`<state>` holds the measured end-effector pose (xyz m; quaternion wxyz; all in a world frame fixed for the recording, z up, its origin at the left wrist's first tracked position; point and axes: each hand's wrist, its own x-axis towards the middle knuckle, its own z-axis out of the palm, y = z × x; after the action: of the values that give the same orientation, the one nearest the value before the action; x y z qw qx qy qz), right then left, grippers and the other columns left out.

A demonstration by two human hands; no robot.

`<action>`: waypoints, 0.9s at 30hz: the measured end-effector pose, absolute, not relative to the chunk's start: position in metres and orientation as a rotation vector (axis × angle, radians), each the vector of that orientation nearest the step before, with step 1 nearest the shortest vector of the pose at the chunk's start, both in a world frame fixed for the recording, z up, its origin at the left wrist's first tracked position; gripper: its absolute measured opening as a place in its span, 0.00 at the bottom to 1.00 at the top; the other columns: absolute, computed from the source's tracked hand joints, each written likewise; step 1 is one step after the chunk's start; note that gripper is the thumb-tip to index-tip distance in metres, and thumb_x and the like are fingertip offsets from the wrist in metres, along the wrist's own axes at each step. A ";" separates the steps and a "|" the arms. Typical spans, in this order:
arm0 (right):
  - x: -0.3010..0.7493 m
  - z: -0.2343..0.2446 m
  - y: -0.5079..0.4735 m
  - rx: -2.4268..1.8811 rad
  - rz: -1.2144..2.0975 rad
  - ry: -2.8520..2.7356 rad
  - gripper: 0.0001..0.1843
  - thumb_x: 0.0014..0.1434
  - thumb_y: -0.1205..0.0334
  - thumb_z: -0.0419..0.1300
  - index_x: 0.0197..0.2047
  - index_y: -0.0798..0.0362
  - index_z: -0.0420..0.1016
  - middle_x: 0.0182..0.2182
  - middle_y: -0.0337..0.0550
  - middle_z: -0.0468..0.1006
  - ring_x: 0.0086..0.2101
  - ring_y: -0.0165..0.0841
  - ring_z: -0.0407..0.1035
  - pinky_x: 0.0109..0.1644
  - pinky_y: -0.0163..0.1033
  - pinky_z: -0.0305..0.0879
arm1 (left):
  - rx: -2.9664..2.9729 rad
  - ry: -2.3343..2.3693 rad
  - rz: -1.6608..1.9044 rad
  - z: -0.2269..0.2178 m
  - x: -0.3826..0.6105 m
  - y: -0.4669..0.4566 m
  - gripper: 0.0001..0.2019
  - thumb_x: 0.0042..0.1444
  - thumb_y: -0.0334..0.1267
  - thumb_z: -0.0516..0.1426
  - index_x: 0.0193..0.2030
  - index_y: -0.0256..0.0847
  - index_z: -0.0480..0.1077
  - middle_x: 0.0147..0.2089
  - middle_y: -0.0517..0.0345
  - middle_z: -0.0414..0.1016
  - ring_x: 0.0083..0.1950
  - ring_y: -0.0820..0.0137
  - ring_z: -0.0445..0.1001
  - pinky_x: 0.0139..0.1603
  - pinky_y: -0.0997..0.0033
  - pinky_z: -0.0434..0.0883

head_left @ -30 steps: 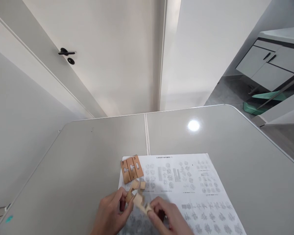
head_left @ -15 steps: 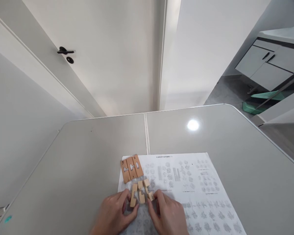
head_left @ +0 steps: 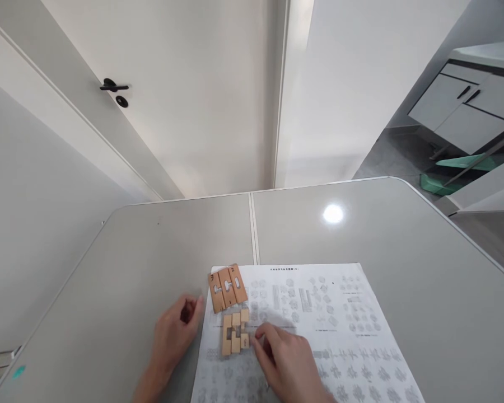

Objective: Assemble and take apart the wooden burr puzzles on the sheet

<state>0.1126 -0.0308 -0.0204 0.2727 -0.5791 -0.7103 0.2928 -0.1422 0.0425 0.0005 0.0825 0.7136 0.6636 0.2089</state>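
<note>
Three notched light wooden puzzle blocks stand side by side on the printed sheet: the left block (head_left: 226,336), the middle block (head_left: 236,341) and the right block (head_left: 245,340), which bears a small mark. My right hand (head_left: 288,358) is just right of the right block, thumb and index tips drawn together beside it; whether they touch it I cannot tell. My left hand (head_left: 174,333) rests on the table left of the sheet, fingers loosely curled and nothing seen in them. Above the blocks lie three flat brown wooden pieces (head_left: 227,289) with cut-out slots and handwritten numbers.
The printed sheet (head_left: 315,330), full of small diagrams, lies on the grey table (head_left: 172,240). A seam (head_left: 253,229) runs across the tabletop. Beyond its far edge is a white door (head_left: 201,101); a cabinet (head_left: 457,106) stands far right.
My left hand has let go of the left block and moved left off the sheet. The blocks, spread and tilted before, now stand straight and close together. My right hand's fingers have drawn back slightly.
</note>
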 end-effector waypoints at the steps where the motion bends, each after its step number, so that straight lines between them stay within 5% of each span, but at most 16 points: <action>1: 0.119 -0.018 -0.026 -1.573 0.821 -1.872 0.16 0.76 0.55 0.51 0.36 0.48 0.71 0.24 0.37 0.79 0.21 0.35 0.73 0.26 0.37 0.53 | 2.099 2.013 0.646 -0.001 -0.142 0.052 0.19 0.67 0.52 0.53 0.29 0.44 0.66 0.21 0.68 0.65 0.22 0.75 0.63 0.27 0.76 0.64; 9: 0.164 -0.023 0.028 -1.551 0.854 -1.823 0.21 0.77 0.51 0.47 0.35 0.49 0.70 0.20 0.36 0.72 0.20 0.32 0.66 0.27 0.35 0.55 | 1.992 2.036 0.838 -0.013 -0.140 0.136 0.17 0.66 0.50 0.52 0.30 0.43 0.65 0.23 0.66 0.68 0.25 0.74 0.67 0.32 0.75 0.66; 17: 0.156 -0.040 0.051 -1.521 0.619 -1.875 0.20 0.76 0.55 0.48 0.34 0.50 0.73 0.20 0.35 0.72 0.19 0.29 0.63 0.26 0.34 0.52 | 2.114 2.096 0.661 -0.021 -0.140 0.177 0.15 0.65 0.47 0.52 0.30 0.42 0.67 0.24 0.63 0.69 0.26 0.72 0.68 0.32 0.73 0.61; 27: 0.157 -0.036 0.077 -1.497 0.739 -1.774 0.18 0.74 0.53 0.51 0.32 0.49 0.69 0.20 0.34 0.71 0.21 0.30 0.63 0.29 0.35 0.57 | 2.233 2.189 0.360 -0.027 -0.129 0.198 0.14 0.67 0.44 0.53 0.32 0.43 0.73 0.26 0.59 0.74 0.29 0.67 0.71 0.31 0.71 0.52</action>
<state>0.1568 0.0767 -0.0357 0.3455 -0.5766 -0.6835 0.2846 -0.1292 0.1980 -0.0271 -0.0031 0.7093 0.6955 0.1143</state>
